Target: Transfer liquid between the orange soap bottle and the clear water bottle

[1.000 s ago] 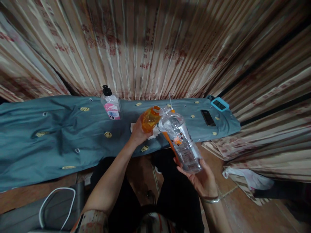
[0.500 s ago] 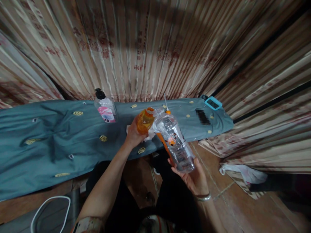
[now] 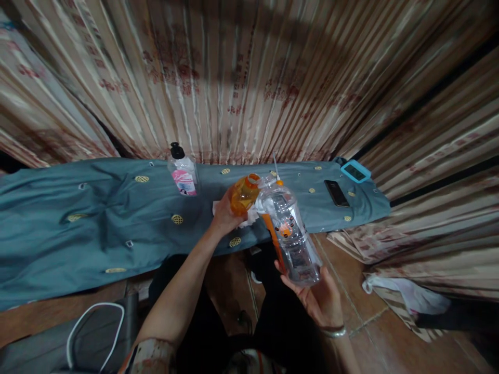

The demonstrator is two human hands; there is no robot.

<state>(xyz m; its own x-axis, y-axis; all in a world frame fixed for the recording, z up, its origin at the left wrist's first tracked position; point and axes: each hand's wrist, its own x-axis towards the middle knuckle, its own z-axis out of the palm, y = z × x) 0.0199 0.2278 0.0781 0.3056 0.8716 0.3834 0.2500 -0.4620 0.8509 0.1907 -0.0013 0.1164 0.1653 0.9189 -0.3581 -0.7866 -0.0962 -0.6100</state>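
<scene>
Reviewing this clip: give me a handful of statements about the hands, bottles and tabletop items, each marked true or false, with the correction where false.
1. The left hand holds an orange bottle. True.
2. The right hand holds a clear plastic bottle from below, tilted toward the orange one. True.
3. The pump bottle with the pink label lies on its side. False: it stands upright on the blue cloth.
4. The dark phone rests in the right hand. False: it lies on the cloth, near a light blue device.
5. The clear bottle is full of orange liquid. False: it looks nearly empty.
</scene>
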